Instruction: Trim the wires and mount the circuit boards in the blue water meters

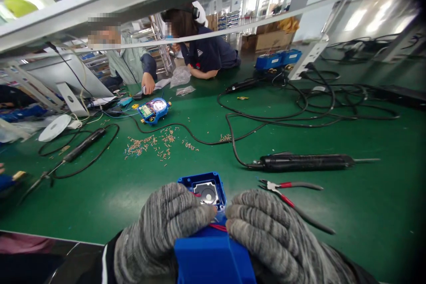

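Both my hands wear grey striped gloves and close in on a blue plastic housing [218, 179] near the bench's front edge. A white-framed round part sits inside it. My left hand [169, 215] has its fingers bent around the left side, the thumb near the housing's front rim. My right hand [262, 226] presses its fingertips to the right side of that rim. Red wires [218, 227] run between the hands, towards a blue cover [213, 259] nearest to me. What the fingertips pinch is hidden.
Right of my hands lie red-handled cutters [289, 185] and a black electric screwdriver [306, 162]. Beyond are scattered screws [166, 140], an opened blue meter [155, 110] and looping cables [266, 120]. Another electric screwdriver [84, 144] lies left. Two people are across the bench; a metal shelf rail [133, 0] crosses above.
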`<action>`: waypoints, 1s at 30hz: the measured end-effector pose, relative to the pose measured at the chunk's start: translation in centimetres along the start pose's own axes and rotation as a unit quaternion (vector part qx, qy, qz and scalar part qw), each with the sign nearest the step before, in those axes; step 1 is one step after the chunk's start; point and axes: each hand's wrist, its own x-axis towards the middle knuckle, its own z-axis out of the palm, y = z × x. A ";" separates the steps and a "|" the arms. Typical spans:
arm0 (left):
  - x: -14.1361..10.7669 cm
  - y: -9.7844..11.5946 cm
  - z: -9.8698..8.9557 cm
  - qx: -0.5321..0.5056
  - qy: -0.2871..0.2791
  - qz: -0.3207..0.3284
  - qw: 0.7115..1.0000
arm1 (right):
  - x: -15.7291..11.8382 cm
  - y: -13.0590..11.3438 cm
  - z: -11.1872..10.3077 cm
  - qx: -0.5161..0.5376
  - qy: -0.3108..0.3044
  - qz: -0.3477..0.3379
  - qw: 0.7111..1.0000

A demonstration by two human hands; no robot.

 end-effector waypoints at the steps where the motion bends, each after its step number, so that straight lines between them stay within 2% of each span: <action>1: 0.7 0.2 -0.9 -0.037 -0.006 0.012 0.999 | 0.0 -0.1 -0.1 -0.006 0.001 0.010 1.000; 3: 1.8 0.4 -2.5 -0.096 -0.057 0.012 0.994 | 0.0 -0.2 -0.2 -0.006 -0.002 0.019 1.000; 7: 3.0 0.3 -4.5 -0.182 -0.060 -0.004 0.981 | 0.4 -0.3 0.0 0.000 0.006 0.011 1.000; 10: 4.0 0.0 -5.2 -0.244 -0.066 0.006 0.968 | 0.6 -0.2 0.1 0.002 0.009 0.019 1.000; 14: 5.5 0.0 -5.5 -0.290 -0.088 -0.033 0.952 | 0.9 -0.1 0.2 0.018 0.012 0.022 1.000; 16: 6.2 0.0 -5.3 -0.270 -0.080 -0.023 0.959 | 1.1 0.0 0.1 0.028 0.018 0.020 0.999; 20: 6.8 -0.1 -4.7 -0.157 -0.015 0.073 0.985 | 1.9 1.1 -0.1 0.047 0.015 -0.002 0.999; 22: 6.8 -0.2 -4.5 -0.122 -0.004 0.098 0.988 | 2.2 1.8 -0.3 0.056 0.004 -0.013 0.998; 30: 6.8 -0.7 -4.3 -0.110 -0.004 0.105 0.988 | 3.3 2.4 -0.6 0.066 -0.011 -0.008 0.998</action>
